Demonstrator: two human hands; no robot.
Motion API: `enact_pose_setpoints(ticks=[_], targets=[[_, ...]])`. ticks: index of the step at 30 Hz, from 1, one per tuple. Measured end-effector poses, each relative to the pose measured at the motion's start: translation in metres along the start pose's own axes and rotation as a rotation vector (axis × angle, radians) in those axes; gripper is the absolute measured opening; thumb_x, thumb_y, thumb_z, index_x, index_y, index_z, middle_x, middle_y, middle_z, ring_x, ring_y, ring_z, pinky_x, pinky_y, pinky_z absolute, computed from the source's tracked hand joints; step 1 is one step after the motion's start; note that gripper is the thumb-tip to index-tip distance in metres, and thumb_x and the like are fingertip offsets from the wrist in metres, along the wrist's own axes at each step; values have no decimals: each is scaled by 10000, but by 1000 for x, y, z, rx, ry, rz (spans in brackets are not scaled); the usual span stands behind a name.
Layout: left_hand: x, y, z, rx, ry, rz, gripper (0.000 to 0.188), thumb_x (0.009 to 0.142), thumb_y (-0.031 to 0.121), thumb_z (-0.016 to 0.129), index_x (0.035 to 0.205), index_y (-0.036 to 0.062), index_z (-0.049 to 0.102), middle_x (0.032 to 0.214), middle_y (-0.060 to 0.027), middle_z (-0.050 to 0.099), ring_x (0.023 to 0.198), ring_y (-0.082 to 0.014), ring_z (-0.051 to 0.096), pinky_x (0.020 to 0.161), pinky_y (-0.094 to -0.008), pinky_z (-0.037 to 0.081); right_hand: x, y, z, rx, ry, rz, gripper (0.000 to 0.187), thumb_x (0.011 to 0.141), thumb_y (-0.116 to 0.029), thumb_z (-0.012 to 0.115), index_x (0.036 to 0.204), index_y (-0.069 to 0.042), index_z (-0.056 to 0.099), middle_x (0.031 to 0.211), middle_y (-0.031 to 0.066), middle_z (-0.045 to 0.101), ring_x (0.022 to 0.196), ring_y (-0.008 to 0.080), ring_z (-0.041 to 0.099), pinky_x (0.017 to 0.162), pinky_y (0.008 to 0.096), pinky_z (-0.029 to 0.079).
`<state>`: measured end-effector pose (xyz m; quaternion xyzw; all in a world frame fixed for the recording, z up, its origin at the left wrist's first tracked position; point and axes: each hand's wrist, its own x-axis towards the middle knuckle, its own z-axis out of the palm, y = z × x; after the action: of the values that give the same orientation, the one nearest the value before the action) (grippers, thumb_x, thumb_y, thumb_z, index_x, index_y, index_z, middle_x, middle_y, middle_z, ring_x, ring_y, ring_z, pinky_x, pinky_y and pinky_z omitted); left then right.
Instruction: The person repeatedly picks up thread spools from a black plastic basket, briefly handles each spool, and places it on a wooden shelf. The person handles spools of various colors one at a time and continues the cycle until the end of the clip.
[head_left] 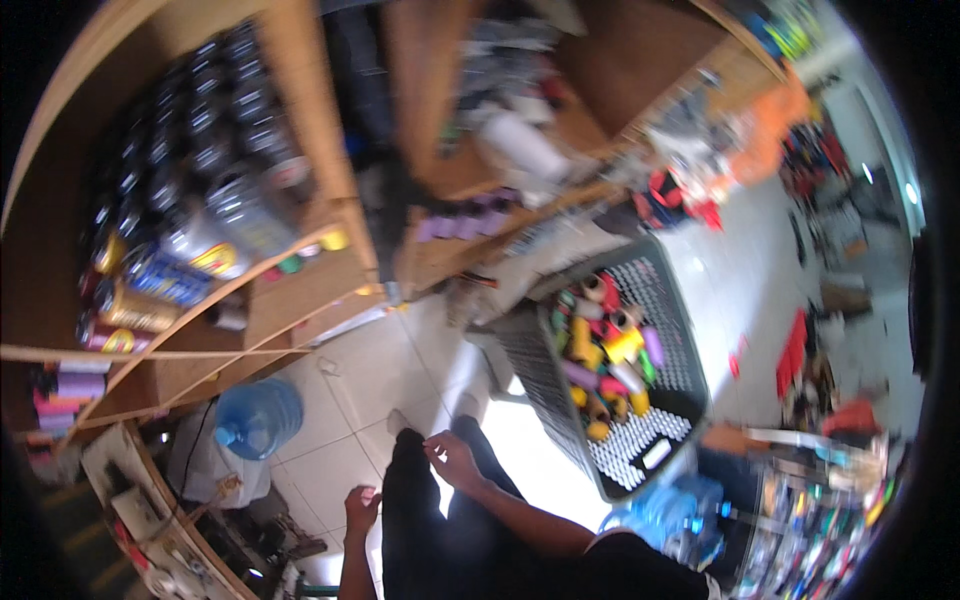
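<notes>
My left hand (362, 508) hangs low beside my left leg, above the tiled floor. Its fingers are loosely bent, with a gap at the thumb and no object visible in them. In front of my dark trousers is my right hand (452, 462), its fingers loosely apart and nothing seen between them. Neither hand touches any of the goods around. Nearest on the right stands a dark grey plastic basket (680, 352), tilted in the view, with many coloured thread spools (610, 345) in yellow, red, purple and green.
Wooden shelves (300, 120) hold rows of dark bottles (200, 110) and cans (170, 275). A blue water jug (258, 418) stands left on the floor; more blue jugs (680, 515) are at lower right. Purple spools (465, 218) line a shelf edge. Cluttered items (820, 520) fill the right side.
</notes>
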<state>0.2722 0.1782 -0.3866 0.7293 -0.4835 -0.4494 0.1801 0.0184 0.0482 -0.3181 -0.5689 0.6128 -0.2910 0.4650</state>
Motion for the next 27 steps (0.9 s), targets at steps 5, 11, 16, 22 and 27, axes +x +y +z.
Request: enact_pose_setpoints(ticks=[5, 11, 16, 22, 27], targets=[[-57, -52, -5, -246, -229, -643, 95, 810, 104, 659, 891, 55, 653, 724, -64, 642, 612, -157, 623, 537, -298, 503, -50, -36, -118, -178, 130, -14, 145, 867, -142, 590, 952, -33, 633, 877, 145, 618, 724, 315, 594, 653, 386, 489], [-31, -20, -22, -335, -293, -705, 118, 874, 220, 588, 943, 124, 592, 767, -20, 569, 617, -144, 552, 488, -286, 415, -73, -43, -213, -4, 734, 133, 126, 820, -39, 611, 943, -15, 606, 815, 113, 603, 666, 214, 575, 599, 324, 459], [32, 71, -14, -365, -301, -657, 170, 890, 230, 587, 1019, 120, 578, 843, -14, 578, 706, -146, 567, 575, -302, 448, -88, 57, -259, -98, 935, 253, 216, 793, -75, 663, 981, 5, 593, 843, 146, 624, 695, 222, 606, 651, 332, 486], [31, 207, 18, -240, -222, -447, 235, 888, 245, 607, 1082, 120, 567, 879, 7, 583, 796, -131, 579, 685, -324, 459, -57, 186, -310, 226, 898, 594, 430, 743, -148, 726, 1106, 14, 563, 933, 137, 652, 774, 186, 624, 713, 337, 507], [19, 216, 26, -242, -315, -506, 293, 872, 286, 629, 1104, 121, 560, 892, 7, 590, 812, -124, 590, 706, -322, 455, -26, 236, -360, 401, 1066, 738, 434, 740, -134, 715, 1135, -37, 562, 974, 131, 624, 867, 239, 620, 766, 375, 509]])
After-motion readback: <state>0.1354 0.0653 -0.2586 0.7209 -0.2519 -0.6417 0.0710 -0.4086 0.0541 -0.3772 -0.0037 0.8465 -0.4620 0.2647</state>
